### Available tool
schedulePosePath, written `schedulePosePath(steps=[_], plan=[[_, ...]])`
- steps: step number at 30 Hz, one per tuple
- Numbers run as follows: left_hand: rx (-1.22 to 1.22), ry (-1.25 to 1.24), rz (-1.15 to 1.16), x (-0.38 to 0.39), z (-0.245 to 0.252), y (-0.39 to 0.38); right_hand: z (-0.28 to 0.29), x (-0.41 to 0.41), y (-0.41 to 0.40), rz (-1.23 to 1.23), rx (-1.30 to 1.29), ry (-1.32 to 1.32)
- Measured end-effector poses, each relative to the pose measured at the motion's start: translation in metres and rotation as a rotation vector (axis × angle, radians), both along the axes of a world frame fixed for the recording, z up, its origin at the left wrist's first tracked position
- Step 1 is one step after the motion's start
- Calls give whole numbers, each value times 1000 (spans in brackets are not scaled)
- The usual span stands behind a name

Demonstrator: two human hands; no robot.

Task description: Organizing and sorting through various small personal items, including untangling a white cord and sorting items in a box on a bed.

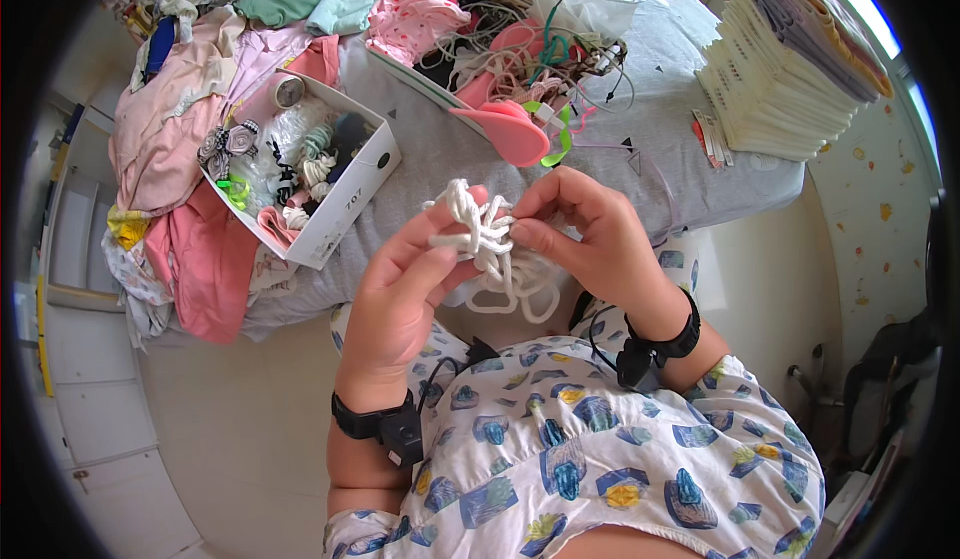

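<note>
A tangled bundle of white cord (491, 236) is held up in front of me, above my lap. My left hand (409, 281) grips the bundle from the left, with the cord between thumb and fingers. From the right, my right hand (589, 236) pinches a strand between thumb and forefinger. Loose loops of the same cord hang below the knot and look blurred. Both wrists wear a black strap with a small device.
A white box (349, 199) of small bundled cords, ribbons and fabric flowers stands on the grey bed sheet (427, 150). Behind it, a larger box (420, 83) overflows with tangled cords and pink items. Clothes (180, 124) are heaped at left; folded cloths (784, 71) are stacked at right.
</note>
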State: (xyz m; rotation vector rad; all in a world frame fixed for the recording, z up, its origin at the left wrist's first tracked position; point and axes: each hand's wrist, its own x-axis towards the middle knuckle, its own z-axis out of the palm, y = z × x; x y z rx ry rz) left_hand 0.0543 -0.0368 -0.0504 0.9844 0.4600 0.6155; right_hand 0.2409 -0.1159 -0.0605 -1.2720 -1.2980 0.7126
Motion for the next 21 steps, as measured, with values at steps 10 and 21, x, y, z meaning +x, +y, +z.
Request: schedulePosePath(steps=[10, 21], plan=[[278, 35, 20, 8, 1, 0, -4, -2, 4, 51, -77, 210], [149, 66, 26, 16, 1, 2, -7, -1, 11, 34, -82, 392]])
